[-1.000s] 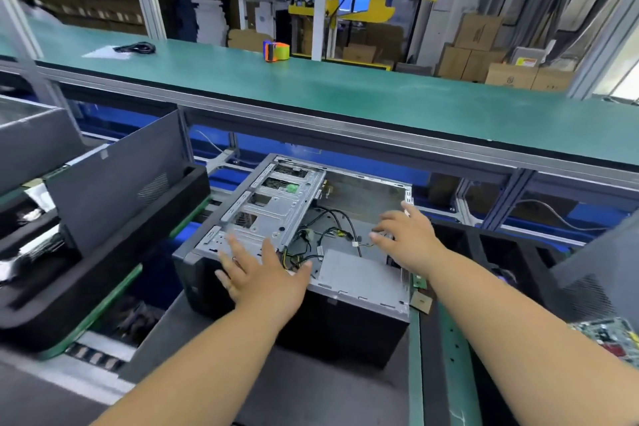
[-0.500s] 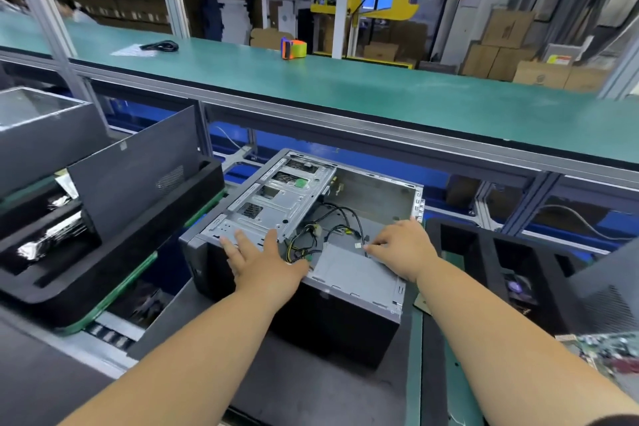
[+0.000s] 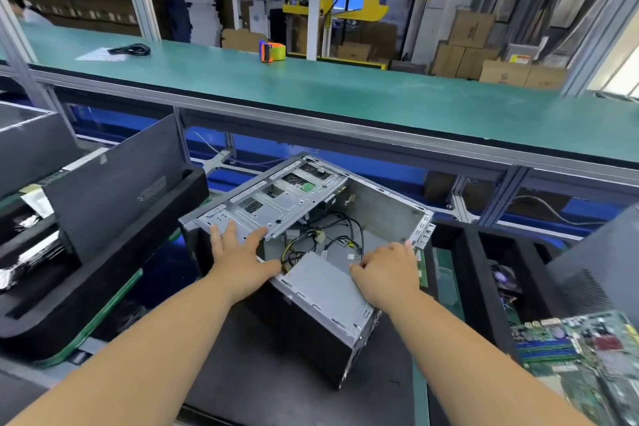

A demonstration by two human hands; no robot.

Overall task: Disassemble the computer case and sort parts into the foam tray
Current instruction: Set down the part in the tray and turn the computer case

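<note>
Open case (image 3: 311,287) on the dark mat, side panel off. Left hand (image 3: 242,259) lies flat, fingers straight, on the drive cage (image 3: 276,201); right hand (image 3: 387,273) curls at the power-supply box (image 3: 321,284), though what it pinches cannot be told. Step judged: freeing internal parts; next likely unplugging the cables (image 3: 321,239). Foam trays (image 3: 103,252) flank both sides; the sharp rear flange (image 3: 423,230) crowds the right fingers.
</note>
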